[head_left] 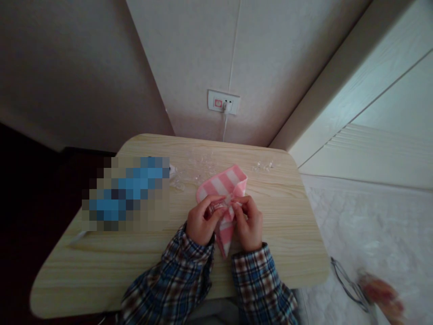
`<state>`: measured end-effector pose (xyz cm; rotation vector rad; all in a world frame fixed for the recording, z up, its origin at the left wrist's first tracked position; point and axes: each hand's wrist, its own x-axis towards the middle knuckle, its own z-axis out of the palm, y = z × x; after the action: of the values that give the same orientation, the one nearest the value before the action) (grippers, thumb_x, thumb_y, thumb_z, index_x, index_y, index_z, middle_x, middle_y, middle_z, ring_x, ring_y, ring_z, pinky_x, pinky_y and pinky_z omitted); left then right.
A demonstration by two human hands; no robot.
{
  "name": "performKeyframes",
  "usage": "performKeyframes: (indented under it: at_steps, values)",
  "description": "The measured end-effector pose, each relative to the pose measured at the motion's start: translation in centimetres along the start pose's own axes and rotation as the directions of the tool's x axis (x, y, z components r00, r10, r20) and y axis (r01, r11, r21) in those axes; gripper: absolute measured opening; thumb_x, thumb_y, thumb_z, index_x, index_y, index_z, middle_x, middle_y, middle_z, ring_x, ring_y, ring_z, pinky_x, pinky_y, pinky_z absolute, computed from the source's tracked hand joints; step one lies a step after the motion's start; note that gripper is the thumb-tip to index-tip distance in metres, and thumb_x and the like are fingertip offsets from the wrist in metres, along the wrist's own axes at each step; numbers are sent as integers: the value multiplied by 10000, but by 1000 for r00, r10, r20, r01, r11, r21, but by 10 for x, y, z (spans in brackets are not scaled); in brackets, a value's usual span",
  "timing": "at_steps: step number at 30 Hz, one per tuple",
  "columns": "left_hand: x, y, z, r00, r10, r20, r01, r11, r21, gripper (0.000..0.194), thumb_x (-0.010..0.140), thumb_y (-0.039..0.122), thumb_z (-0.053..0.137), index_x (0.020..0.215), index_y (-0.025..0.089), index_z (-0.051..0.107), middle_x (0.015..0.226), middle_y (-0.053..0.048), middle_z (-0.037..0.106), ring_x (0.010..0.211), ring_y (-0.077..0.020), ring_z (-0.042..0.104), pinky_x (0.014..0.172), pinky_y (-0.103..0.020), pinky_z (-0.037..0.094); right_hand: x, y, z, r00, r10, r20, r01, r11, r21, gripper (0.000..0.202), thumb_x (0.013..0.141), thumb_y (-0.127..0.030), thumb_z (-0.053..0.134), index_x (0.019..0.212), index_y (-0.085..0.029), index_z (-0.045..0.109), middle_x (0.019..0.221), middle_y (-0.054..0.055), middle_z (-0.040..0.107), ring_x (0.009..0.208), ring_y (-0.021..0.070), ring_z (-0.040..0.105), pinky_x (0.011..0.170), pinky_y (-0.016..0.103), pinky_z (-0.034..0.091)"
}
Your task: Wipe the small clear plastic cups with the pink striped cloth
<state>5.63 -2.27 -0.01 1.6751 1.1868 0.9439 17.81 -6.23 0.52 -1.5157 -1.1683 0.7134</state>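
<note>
A pink-and-white striped cloth [221, 183] lies partly bunched up near the middle of the table, under and between my hands. My left hand [202, 222] is closed, thumb and fingers pinching a small clear, shiny piece [217, 206] over the cloth. Its exact kind cannot be made out. Close beside it, my right hand [250, 222] is also closed, its fingertips pinched on a gathered fold of the cloth at the clear piece's right end. The fingertips of both hands nearly meet there.
Clear small pieces [264, 166] lie on the wooden table [284, 253] behind the cloth, with more clear items [203, 162] farther left. A blurred-out blue object [135, 185] is on the left. A wall socket [223, 102] holds a plugged-in white cable. Glasses [348, 286] lie at right.
</note>
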Motion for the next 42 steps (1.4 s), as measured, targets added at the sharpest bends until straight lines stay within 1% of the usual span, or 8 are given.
performKeyframes:
  at_steps: [4,7,12,15,18,22,34,42]
  values:
    - [-1,1,-1,998,-64,-15,63,996,-62,236,766,348,516,894,163,587,567,34,522,462,-80,428,437,-185,330,-2,0,0,999,3,34,-2,1000,-13,76,826,-245,449,819,-188,499,698,-4,582,620,113,550,555,215,405]
    - [0,1,0,995,-91,-34,84,982,-170,232,768,358,509,848,154,586,450,66,397,386,-65,327,376,-183,246,-3,-3,-1,999,-10,53,10,1000,-17,72,819,-244,459,798,-186,495,683,-7,579,617,113,551,558,215,405]
    - [1,4,1,994,-101,-40,89,970,-225,220,759,335,527,882,156,565,564,36,493,435,-64,401,390,-170,290,-2,-4,0,999,-21,44,22,1000,-18,71,818,-237,456,793,-185,496,658,-11,571,607,114,549,554,213,404]
    - [1,4,1,999,-42,-30,35,979,-201,226,755,301,544,932,163,533,742,-10,575,627,-109,537,542,-186,416,-1,-3,-1,1000,-7,-10,7,1000,-23,75,819,-240,454,799,-184,498,660,-12,570,588,111,539,544,213,400]
    - [0,1,2,1000,9,-10,-10,992,-127,221,766,273,534,965,177,519,876,-35,589,784,-142,560,690,-225,444,-1,-1,-1,998,8,-55,-9,1000,-26,82,822,-247,450,805,-183,499,667,-13,567,578,107,531,536,210,393]
    - [-1,-3,3,997,68,-22,-68,998,5,202,773,264,521,957,181,535,908,-49,583,817,-158,548,730,-246,437,0,0,0,997,22,-80,-23,1000,-15,92,825,-255,444,791,-183,492,632,-26,545,539,97,502,502,200,370]
    - [-1,-4,1,997,74,25,-76,992,99,210,755,291,540,935,182,534,848,-28,609,732,-137,559,656,-217,441,-1,-1,-2,997,7,-74,-6,1000,8,103,821,-260,450,791,-177,501,641,-20,542,546,97,497,502,200,371]
    - [-1,0,2,996,88,-20,-84,983,162,183,726,318,566,842,178,547,744,-2,609,632,-111,538,580,-194,413,-1,0,-2,998,18,-56,-19,1000,-15,88,818,-255,455,800,-182,500,617,-29,536,527,94,493,497,198,368]
